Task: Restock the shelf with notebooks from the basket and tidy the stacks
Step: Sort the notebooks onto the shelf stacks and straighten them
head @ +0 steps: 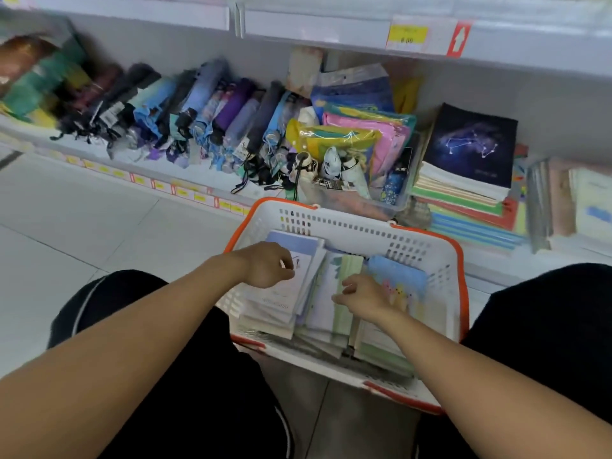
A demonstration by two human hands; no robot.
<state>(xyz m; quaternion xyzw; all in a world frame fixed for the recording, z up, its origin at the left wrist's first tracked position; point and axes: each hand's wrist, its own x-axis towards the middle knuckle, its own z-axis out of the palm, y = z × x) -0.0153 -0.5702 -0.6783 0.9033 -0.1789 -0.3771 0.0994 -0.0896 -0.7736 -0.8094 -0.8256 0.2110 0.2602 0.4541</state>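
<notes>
Folded umbrellas (185,107) lie in a row beside what look like plastic-wrapped raincoats (357,134).

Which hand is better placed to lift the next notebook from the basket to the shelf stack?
Right hand: it is nearer the shelf stack than the left hand.

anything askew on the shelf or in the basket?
Yes. The dark constellation notebook sits tilted atop its shelf stack, whose edges are uneven. Notebooks in the basket lie jumbled at different angles.
</notes>
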